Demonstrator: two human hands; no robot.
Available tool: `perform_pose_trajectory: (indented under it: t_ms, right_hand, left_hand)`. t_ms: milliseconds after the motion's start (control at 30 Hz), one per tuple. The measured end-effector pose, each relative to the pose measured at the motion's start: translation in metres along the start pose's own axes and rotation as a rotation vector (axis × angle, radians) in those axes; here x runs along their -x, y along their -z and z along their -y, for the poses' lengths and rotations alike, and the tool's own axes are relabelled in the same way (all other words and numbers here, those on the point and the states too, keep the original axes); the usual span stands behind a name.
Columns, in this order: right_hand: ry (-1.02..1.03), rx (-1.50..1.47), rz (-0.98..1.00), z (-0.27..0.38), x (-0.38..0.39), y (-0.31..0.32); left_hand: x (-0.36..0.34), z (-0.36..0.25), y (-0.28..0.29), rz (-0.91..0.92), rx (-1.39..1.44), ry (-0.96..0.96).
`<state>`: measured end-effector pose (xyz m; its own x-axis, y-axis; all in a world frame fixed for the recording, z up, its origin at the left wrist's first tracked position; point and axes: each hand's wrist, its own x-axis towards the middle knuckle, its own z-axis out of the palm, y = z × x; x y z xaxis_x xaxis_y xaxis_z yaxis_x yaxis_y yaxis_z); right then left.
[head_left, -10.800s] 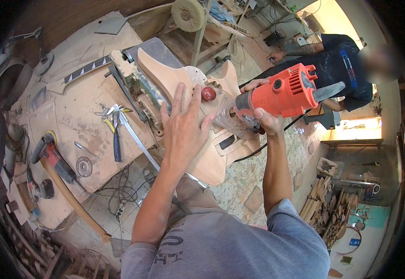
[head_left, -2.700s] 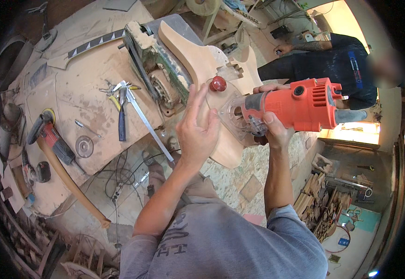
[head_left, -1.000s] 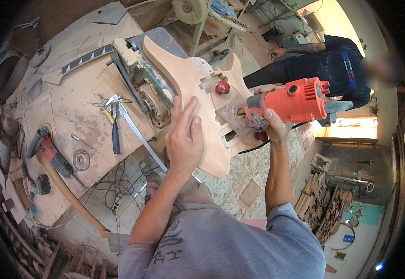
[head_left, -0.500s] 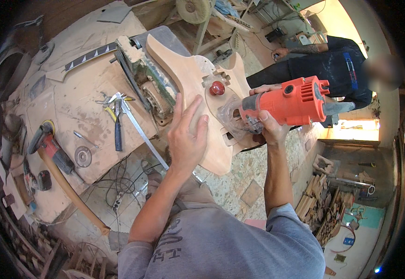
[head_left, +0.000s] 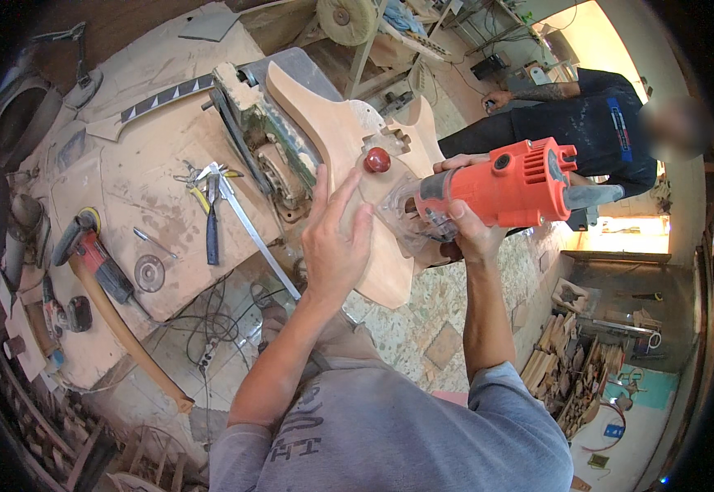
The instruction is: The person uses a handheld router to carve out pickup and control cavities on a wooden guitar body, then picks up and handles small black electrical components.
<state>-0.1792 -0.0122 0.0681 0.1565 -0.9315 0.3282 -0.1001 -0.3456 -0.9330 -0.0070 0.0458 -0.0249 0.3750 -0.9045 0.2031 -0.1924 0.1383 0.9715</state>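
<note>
A pale wooden electric guitar body (head_left: 312,119) lies in front of me with routed pockets in its top. On it sits a red-orange router (head_left: 508,182) with a clear base (head_left: 402,215) and a round dark-red knob (head_left: 377,160). My right hand (head_left: 476,234) is wrapped round the router's motor housing, its thumb on the near side. Flat on the guitar body, beside the router base, lies my left hand (head_left: 336,246), fingers stretched out and holding nothing. The base and motor hide the cutter and part of the cavity.
A dusty workbench at left bears a caliper (head_left: 242,221), pliers (head_left: 212,225), a guitar neck (head_left: 156,102) and an angle grinder (head_left: 102,266). A belt-driven machine (head_left: 266,139) stands against the guitar body. Another person (head_left: 570,119) stands at far right. Cables (head_left: 217,328) coil on the floor.
The router has shifted slightly left and toward me across the guitar body. My right hand moved with it; my left hand still rests on the wood.
</note>
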Motion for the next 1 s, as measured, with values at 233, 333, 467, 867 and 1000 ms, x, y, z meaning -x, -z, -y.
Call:
perform_pose_trajectory:
  t_ms: [233,333,467,867,1000]
  right_hand:
    - [0.018,0.030,-0.020,-0.003,0.005,-0.003]
    - [0.025,0.043,-0.023,-0.002,0.006,-0.005]
    - [0.015,0.055,-0.038,-0.002,0.008,-0.009]
    - [0.021,0.061,-0.041,0.005,0.011,-0.021]
    - [0.045,0.083,-0.051,0.002,0.010,-0.021]
  left_hand:
    - [0.000,-0.002,0.001,0.000,0.015,-0.006]
    - [0.001,-0.001,0.002,0.000,0.019,0.008]
    - [0.000,0.003,0.001,-0.021,-0.002,-0.065]
    - [-0.001,0.006,0.002,-0.024,-0.009,-0.100]
    - [0.000,0.003,0.002,-0.020,0.060,-0.025]
